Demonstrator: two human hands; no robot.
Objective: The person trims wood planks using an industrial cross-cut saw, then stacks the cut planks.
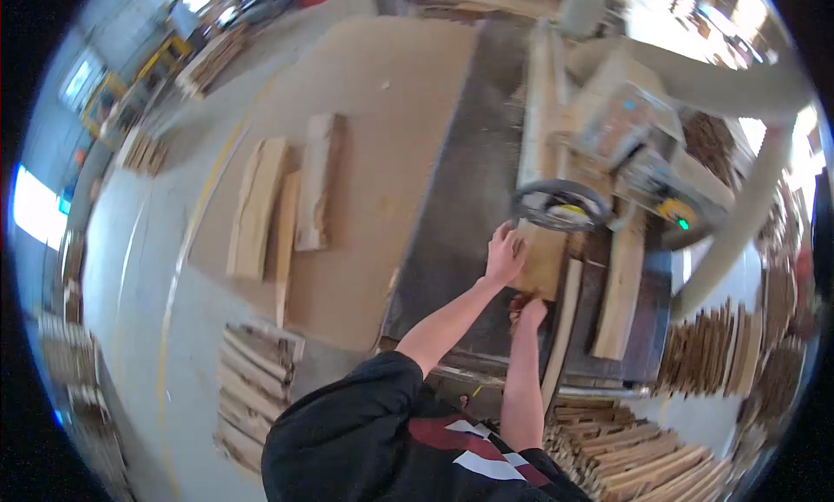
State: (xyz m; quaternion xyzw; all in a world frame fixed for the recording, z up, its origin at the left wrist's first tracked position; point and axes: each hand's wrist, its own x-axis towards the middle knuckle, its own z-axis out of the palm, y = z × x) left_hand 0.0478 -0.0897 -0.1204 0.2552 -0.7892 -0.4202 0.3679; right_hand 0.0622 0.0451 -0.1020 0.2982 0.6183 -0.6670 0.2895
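Observation:
A short light wooden board [540, 260] lies on the dark machine table [452, 232], its far end under a machine with a dark round wheel [562, 205]. My left hand [506, 255] rests at the board's left edge, near the wheel, its fingers close together. My right hand [528, 311] is curled at the board's near end, fingers bent against it. A narrow curved strip [565, 319] runs along the right side of the board. Farther right lies a longer plank [620, 293]. A green light glows on the machine body [673, 193].
Several boards [261, 211] lie on a large brown sheet [382, 154] to the left. Stacked wood strips [252, 385] stand at the lower left, with more piles [643, 458] at the lower right. A thick hose [738, 215] curves down at right.

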